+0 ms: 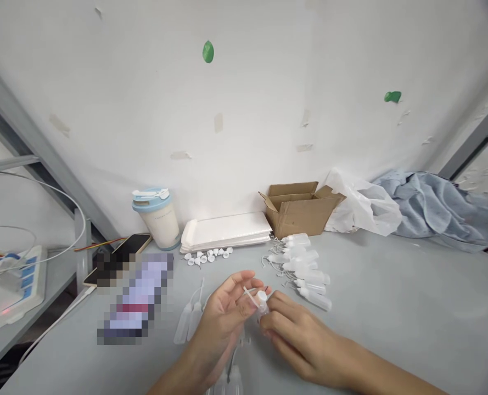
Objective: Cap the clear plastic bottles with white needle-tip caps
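Observation:
A small translucent squeeze bottle with a white cap and a thin tube is held upright between my two hands. My left hand is closed around it, thumb at the cap's left side and fingers curled behind. From the right, my right hand grips it with bent fingers, hiding most of its body. Several capped bottles with thin bent tubes lie in a group beyond my right hand. Left of my left wrist are bottles with slender tips, partly covered. More bottles lie at the bottom edge.
Small white caps lie before a stack of white sheets or envelopes. Along the wall stand a lidded cup, an open cardboard box, a plastic bag and bluish cloth. Two phones and a power strip are left.

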{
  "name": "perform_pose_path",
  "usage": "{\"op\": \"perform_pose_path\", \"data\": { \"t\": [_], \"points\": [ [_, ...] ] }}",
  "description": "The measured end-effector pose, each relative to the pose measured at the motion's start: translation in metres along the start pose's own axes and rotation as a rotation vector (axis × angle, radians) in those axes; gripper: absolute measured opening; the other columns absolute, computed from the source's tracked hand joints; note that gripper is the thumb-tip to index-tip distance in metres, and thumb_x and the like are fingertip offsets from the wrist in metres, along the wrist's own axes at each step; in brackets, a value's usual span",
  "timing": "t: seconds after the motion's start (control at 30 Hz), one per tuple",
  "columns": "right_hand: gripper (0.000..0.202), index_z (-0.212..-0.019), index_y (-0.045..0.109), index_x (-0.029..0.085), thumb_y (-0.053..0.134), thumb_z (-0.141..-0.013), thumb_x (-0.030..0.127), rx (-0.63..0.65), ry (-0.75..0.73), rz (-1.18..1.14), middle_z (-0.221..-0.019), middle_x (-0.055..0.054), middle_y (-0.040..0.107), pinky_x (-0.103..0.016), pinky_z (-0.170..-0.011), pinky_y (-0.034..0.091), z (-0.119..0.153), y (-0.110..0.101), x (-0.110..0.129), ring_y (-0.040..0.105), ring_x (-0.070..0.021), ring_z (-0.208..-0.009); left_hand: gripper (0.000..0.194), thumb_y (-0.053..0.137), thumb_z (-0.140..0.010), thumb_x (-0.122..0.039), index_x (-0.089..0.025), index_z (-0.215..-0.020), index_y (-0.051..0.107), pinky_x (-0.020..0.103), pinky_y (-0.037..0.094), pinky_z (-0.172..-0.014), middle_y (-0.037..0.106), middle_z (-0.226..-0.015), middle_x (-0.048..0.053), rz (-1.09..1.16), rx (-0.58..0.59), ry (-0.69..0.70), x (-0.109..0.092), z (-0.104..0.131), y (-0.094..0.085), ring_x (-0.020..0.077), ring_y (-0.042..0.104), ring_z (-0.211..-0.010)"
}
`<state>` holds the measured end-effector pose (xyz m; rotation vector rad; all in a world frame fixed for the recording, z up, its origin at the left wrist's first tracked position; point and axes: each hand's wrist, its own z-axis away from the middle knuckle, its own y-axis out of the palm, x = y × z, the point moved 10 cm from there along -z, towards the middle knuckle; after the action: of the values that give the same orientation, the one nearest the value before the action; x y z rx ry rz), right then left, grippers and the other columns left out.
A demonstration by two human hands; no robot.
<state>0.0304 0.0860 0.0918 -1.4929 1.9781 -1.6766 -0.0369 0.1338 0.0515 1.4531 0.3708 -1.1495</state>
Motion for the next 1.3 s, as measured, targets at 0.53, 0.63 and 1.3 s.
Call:
{"op": "perform_pose_path", "data": {
  "t": [0.53,0.63,1.3],
  "points": [
    [0.02,-0.085,0.039,0.019,0.048,-0.091,0.036,0.006,0.394,-1.382,-0.084,-0.003,0.056,-0.026,-0.054,0.044,0.004,0.017,-0.027,0.055,-0.0119,-0.063,0.032,0.076,-0.069,-0.023,-0.021,-0.097,0.062,0.031,0.04,-0.09,0.065,-0.096,0.003,-0.147,-0.048,0.044,-0.018,0.001,-0.003,0.0206,0.058,-0.102],
    [0.021,-0.085,0.039,0.018,0.05,-0.091,0.036,0.019,0.416,-1.439,-0.085,-0.003,0.056,-0.021,-0.049,0.042,0.005,0.022,-0.028,0.051,-0.0079,-0.056,0.02,0.073,-0.072,-0.028,-0.018,-0.088,0.066,0.03,0.04,-0.087,0.065,-0.091,0.004,-0.237,0.003,0.025,-0.016,0.0,0.0,0.0191,0.057,-0.094],
    [0.03,-0.088,0.037,0.021,0.063,-0.083,0.034,0.047,0.572,-1.626,-0.078,-0.002,0.061,-0.02,-0.05,0.026,0.011,0.034,-0.031,0.041,-0.0048,-0.051,0.019,0.073,-0.069,-0.031,-0.017,-0.081,0.068,0.028,0.04,-0.075,0.06,-0.075,0.002,-0.421,-0.033,0.029,-0.014,-0.002,-0.009,0.0174,0.053,-0.078]
  ]
}}
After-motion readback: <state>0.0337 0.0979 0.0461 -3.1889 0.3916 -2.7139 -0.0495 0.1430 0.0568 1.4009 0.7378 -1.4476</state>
